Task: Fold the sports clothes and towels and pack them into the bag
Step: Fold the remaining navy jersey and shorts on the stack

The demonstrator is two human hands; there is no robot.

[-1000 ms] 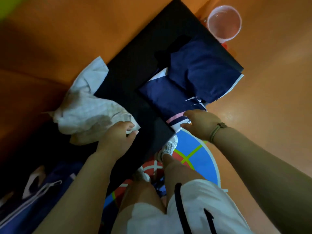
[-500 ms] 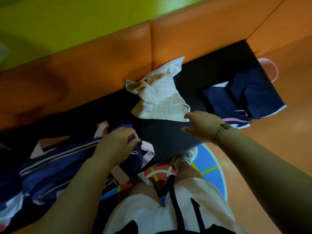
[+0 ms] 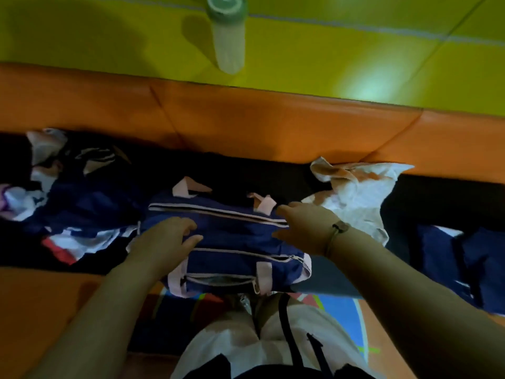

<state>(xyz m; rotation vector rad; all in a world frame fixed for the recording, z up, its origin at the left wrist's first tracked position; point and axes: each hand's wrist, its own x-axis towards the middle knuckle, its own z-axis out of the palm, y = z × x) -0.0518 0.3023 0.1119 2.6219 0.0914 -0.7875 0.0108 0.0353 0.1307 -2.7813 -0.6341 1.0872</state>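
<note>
Below us, one navy bag (image 3: 232, 242) lies under both hands: our left hand (image 3: 166, 239) rests flat and loose on it, our right hand (image 3: 303, 225) spread at its zip. One crumpled towel (image 3: 355, 195) sits beyond the right hand; one water bottle (image 3: 228, 34) stands farther off.

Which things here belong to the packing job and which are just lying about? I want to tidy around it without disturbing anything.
Part of the job:
navy bag, under both hands
crumpled white towel
folded navy clothes, right
unfolded clothes pile, left

Just lying about:
green-capped bottle on the yellow surface
</note>
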